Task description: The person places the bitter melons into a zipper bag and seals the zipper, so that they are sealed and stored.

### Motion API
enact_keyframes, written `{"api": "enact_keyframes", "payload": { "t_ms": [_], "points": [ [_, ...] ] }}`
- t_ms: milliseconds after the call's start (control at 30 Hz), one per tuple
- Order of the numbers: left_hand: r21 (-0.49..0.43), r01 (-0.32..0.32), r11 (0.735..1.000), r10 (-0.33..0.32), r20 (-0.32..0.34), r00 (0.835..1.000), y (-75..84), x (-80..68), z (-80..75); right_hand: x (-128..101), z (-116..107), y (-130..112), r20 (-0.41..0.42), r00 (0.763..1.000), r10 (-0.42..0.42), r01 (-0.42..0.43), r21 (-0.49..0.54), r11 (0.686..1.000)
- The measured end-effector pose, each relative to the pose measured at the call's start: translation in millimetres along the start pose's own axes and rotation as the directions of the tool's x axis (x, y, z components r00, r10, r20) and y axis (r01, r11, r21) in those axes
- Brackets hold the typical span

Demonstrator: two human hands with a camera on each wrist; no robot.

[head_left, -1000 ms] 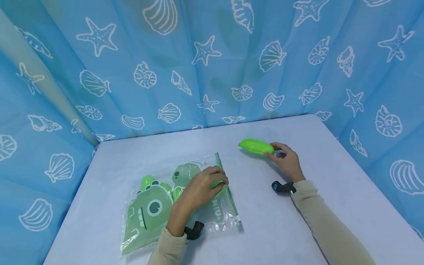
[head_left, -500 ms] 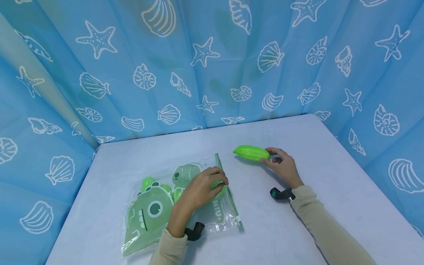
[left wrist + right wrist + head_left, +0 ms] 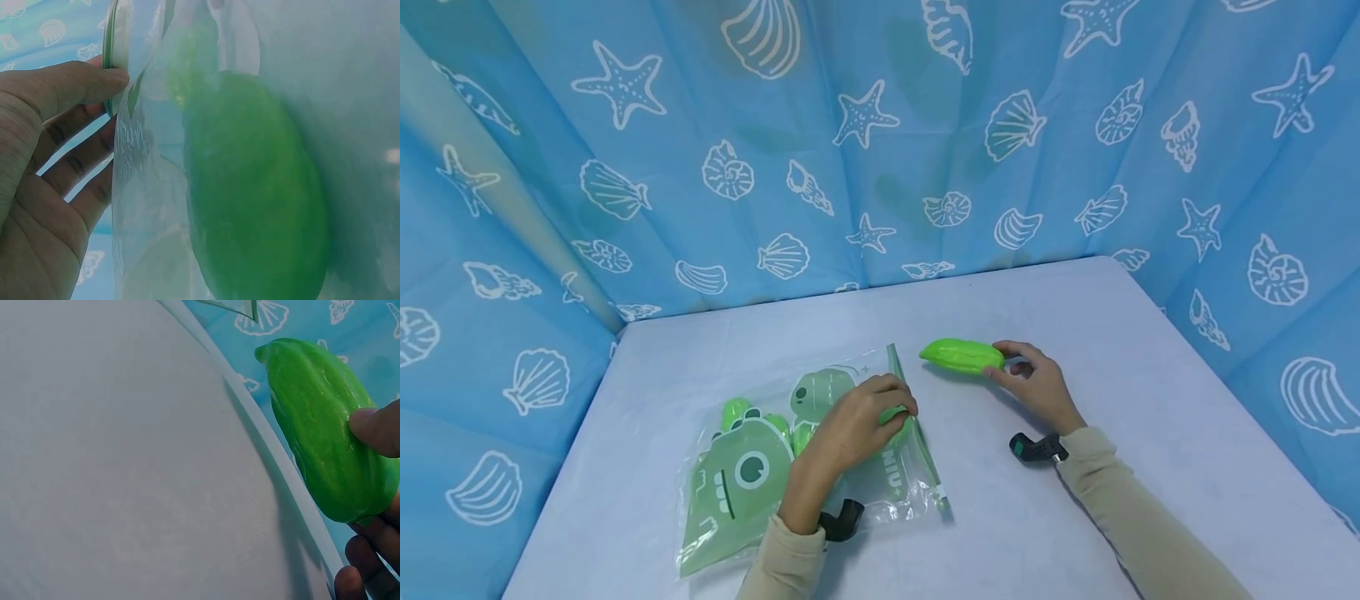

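Observation:
My right hand (image 3: 1039, 390) pinches the blunt end of a bright green, ridged, gourd-shaped toy vegetable (image 3: 958, 356), thumb on one side and fingers on the other. Its pointed tip faces left, toward a clear zip bag (image 3: 880, 492) printed with green cartoon monsters. My left hand (image 3: 853, 425) pinches that bag near its green zip strip (image 3: 109, 37), as the left wrist view shows. Inside the bag, seen through the plastic, are several green things, among them a large rounded one (image 3: 256, 194). The bag lies on the table, its mouth toward the right.
A white cloth-covered table (image 3: 1000, 533) spreads under both hands. Blue curtains (image 3: 917, 150) with shell and starfish prints hang along its back and sides. Black wrist devices (image 3: 1033, 448) sit on both wrists.
My right hand has brought the green toy vegetable left and a little nearer to me, closer to the bag's mouth. The left hand and the bag have stayed in place.

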State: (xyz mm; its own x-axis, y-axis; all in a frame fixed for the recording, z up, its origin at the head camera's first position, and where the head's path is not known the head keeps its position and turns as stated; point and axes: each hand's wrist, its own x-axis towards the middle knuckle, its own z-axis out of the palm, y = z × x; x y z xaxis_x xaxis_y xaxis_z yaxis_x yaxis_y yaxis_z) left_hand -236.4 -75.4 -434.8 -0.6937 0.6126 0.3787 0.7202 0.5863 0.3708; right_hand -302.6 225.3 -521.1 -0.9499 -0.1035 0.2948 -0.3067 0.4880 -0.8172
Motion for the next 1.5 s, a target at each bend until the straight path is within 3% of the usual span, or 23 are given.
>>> {"api": "enact_keyframes", "payload": {
  "t_ms": [233,633,1200,1500],
  "points": [
    [0.001,-0.003,1.0,0.003,0.003,1.0,0.6,0.3,0.9,-6.1,4.0,-2.5,0.036,0.999,-0.022,0.02,0.048,0.999],
    [0.0,0.005,1.0,-0.005,0.013,1.0,2.4,0.1,0.3,-15.3,9.7,-10.7,0.08,0.997,-0.013,0.011,0.022,1.0],
    [-0.007,0.03,1.0,-0.029,0.023,0.999,5.6,2.0,-1.4,-16.1,29.0,-19.1,0.091,0.979,-0.181,0.187,-0.067,0.98],
    [0.008,0.015,1.0,-0.016,0.034,0.999,6.7,2.1,-0.7,-18.4,45.3,-33.8,0.11,0.975,-0.192,0.2,-0.063,0.978]
  ]
}}
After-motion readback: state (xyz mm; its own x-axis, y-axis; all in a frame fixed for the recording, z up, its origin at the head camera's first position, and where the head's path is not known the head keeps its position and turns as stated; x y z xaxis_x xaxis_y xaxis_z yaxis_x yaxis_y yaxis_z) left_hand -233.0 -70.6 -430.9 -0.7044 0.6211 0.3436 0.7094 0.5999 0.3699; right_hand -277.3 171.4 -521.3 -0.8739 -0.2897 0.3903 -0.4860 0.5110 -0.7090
